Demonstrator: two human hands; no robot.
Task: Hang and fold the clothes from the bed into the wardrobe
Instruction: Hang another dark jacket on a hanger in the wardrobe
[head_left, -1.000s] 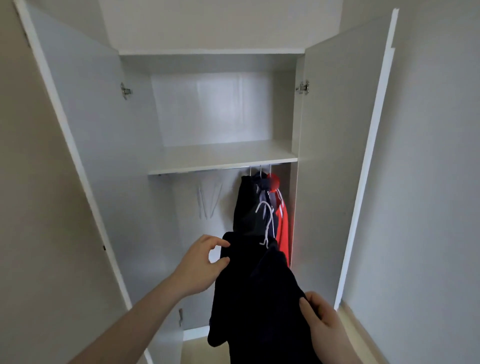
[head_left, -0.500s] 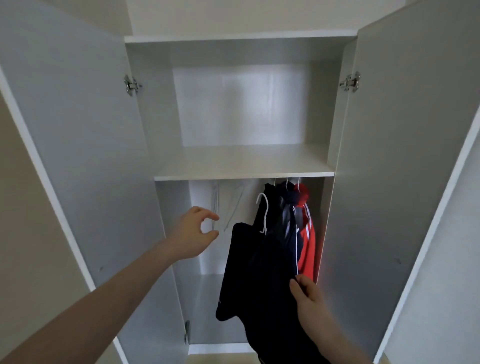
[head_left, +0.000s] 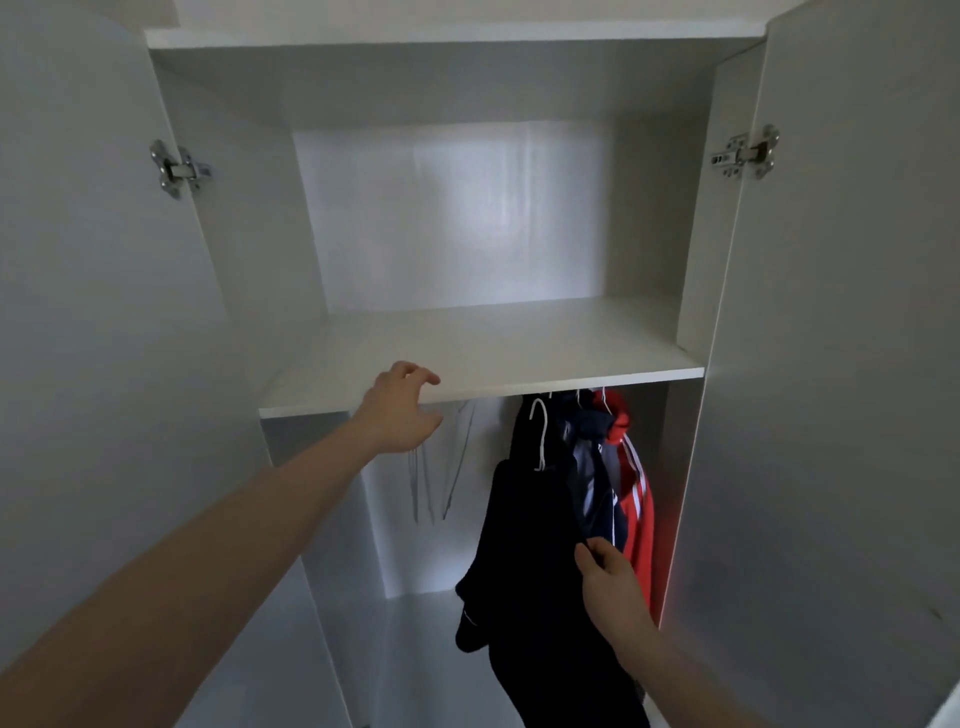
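The fingers of the right hand (head_left: 608, 577) are curled against the dark garment (head_left: 524, 545), and a fold of its cloth appears to be pinched between thumb and fingertips, though the contact itself is partly hidden by the back of the hand. The cloth is probably held this way so that the garment is kept steady and clear of its neighbours while its white hanger (head_left: 540, 436) is brought to the rail, which is hidden beneath the shelf (head_left: 519, 364).

The fingers of the left hand (head_left: 400, 410) are loosely curved and slightly spread, with nothing held. It is raised in front of the shelf's front edge; whether the edge is touched cannot be told. It is judged to be reaching for the rail or the hanger hook.

The garment is found inside the wardrobe (head_left: 249, 234), below the shelf, just left of a navy jacket (head_left: 597, 467) and a red jacket (head_left: 636, 509) already hung. Its long axis runs vertically: the hanger hook points up toward the shelf, and the loose end trails down out of view.

Spare wire hangers (head_left: 441, 467) are seen against the back wall.
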